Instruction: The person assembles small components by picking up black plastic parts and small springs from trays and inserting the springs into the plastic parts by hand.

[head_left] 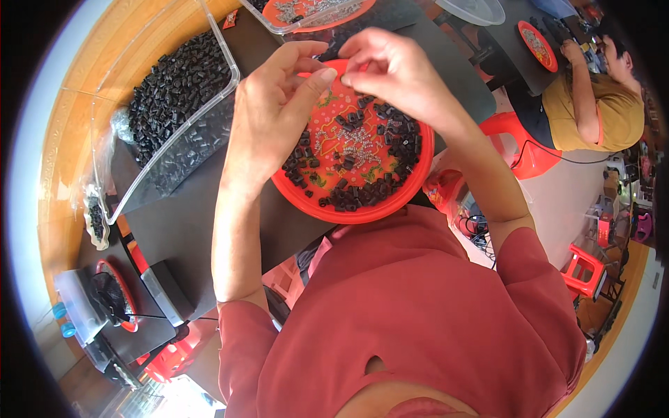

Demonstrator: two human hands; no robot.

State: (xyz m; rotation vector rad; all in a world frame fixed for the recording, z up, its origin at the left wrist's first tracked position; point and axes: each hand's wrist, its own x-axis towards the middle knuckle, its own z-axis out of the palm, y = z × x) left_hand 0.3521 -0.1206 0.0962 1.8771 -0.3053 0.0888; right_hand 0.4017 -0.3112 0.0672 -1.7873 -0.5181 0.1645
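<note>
My left hand [275,115] is raised over the left part of a round red tray [306,205], its thumb and fingers drawn together in a pinch. Facing it across the tray's far side, my right hand [401,73] also has thumb and fingertips pinched. Whatever sits between either set of fingertips is too small or hidden to make out. Small black plastic parts [404,143] lie in a ring along the tray's right and near sides. At its middle is a scatter of tiny silvery metal pieces [355,146], on a printed floral bottom.
Left of the tray stands a clear plastic bin [233,70] heaped with black parts [178,87]. Another red tray [327,24] of metal pieces is at the far edge. A co-worker [592,104] sits at the right beside a small red tray [536,45]. A red stool [585,272] stands lower right.
</note>
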